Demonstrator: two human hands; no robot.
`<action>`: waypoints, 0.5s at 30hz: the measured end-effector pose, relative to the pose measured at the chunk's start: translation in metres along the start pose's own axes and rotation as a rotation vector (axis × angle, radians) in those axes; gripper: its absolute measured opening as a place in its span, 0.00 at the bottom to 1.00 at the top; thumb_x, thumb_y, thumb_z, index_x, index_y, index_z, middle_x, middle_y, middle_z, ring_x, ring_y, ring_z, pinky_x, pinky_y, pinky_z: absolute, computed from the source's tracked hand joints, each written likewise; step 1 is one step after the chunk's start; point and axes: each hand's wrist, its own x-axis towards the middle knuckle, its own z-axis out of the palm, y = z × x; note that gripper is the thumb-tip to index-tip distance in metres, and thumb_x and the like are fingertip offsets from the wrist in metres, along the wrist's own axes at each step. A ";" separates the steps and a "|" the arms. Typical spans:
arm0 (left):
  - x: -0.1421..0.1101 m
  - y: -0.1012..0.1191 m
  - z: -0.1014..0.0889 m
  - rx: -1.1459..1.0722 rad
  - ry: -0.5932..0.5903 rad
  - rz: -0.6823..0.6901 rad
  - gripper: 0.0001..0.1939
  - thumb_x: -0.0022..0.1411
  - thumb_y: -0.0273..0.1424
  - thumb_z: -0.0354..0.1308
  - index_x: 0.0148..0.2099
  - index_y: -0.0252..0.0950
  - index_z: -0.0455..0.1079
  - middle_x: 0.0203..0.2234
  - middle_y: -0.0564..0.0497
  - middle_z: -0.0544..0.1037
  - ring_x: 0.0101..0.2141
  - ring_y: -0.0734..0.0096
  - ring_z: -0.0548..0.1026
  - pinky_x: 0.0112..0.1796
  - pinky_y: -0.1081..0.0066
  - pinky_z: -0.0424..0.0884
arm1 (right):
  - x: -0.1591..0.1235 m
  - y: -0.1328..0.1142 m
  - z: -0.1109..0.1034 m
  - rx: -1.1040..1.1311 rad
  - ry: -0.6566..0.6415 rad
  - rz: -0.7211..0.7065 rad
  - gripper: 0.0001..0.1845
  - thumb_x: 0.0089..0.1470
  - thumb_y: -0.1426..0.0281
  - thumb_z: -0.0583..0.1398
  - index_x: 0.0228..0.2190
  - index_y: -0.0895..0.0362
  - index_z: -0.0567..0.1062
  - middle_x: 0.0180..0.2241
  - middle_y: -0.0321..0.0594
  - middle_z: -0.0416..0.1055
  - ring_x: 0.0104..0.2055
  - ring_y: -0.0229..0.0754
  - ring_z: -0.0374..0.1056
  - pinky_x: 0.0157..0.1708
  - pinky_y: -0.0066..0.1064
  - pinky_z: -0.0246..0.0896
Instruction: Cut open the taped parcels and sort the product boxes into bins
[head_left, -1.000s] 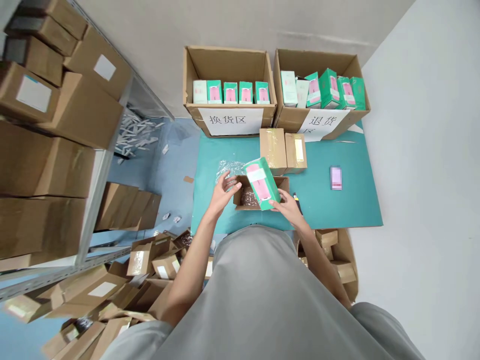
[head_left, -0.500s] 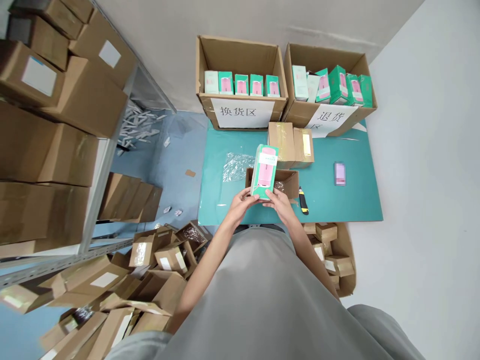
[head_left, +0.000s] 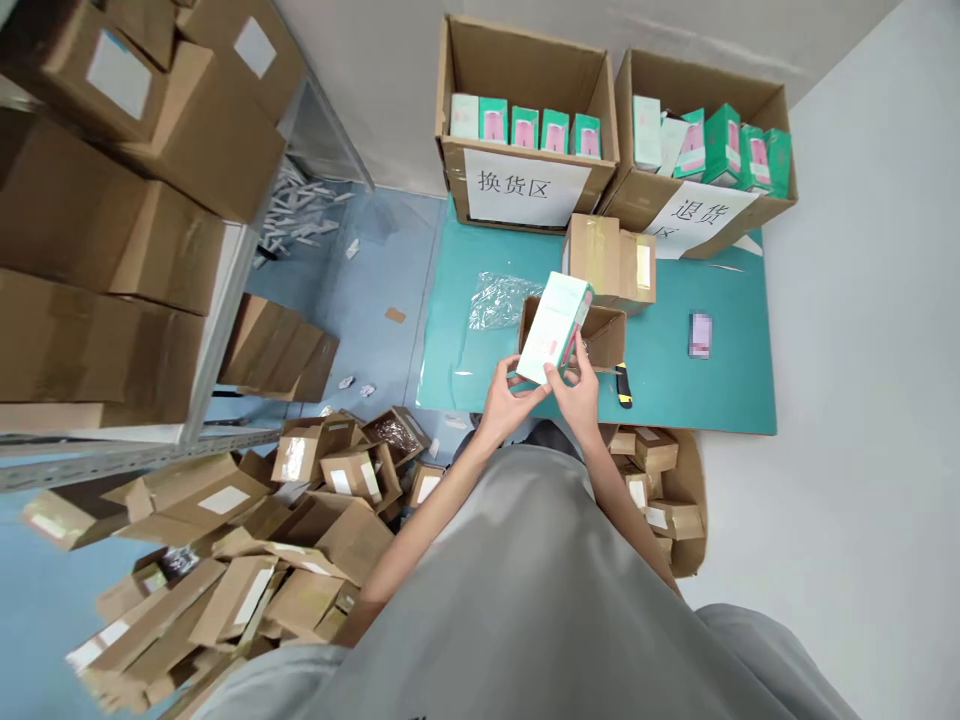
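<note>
Potentially slippery: white-and-green product box (head_left: 553, 325) tilted above open carton (head_left: 613, 335), left hand (head_left: 508, 405) and right hand (head_left: 580, 402) pinching only lower end, upper end unsupported. Utility knife (head_left: 623, 386) lies just beside carton on teal surface (head_left: 697, 402); stray right-hand sweep could knock it off near edge.

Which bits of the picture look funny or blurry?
Head view: the phone looks blocky, like little squares; the pale front of the held box looks bright, its print hard to read; the cardboard boxes at lower left look smeary.
</note>
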 end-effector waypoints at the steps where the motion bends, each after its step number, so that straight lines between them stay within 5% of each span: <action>1: -0.003 -0.001 -0.003 -0.048 -0.030 -0.044 0.37 0.56 0.45 0.80 0.62 0.41 0.70 0.64 0.39 0.79 0.56 0.53 0.84 0.51 0.58 0.86 | -0.001 0.002 -0.002 0.048 0.012 0.005 0.57 0.62 0.47 0.70 0.81 0.48 0.57 0.71 0.47 0.73 0.69 0.56 0.75 0.67 0.50 0.77; 7: -0.028 -0.021 0.000 -0.294 0.005 -0.138 0.30 0.60 0.44 0.79 0.56 0.43 0.69 0.50 0.48 0.86 0.53 0.57 0.86 0.59 0.48 0.84 | -0.015 0.014 -0.023 0.202 -0.148 0.063 0.60 0.58 0.42 0.73 0.80 0.48 0.60 0.68 0.46 0.77 0.61 0.57 0.81 0.56 0.50 0.86; 15: -0.088 -0.078 0.037 -0.302 0.166 -0.069 0.34 0.56 0.43 0.83 0.57 0.41 0.69 0.53 0.43 0.86 0.57 0.54 0.86 0.64 0.47 0.81 | -0.056 0.051 -0.068 0.285 -0.258 0.112 0.57 0.54 0.43 0.76 0.77 0.49 0.68 0.66 0.45 0.79 0.61 0.58 0.81 0.56 0.52 0.86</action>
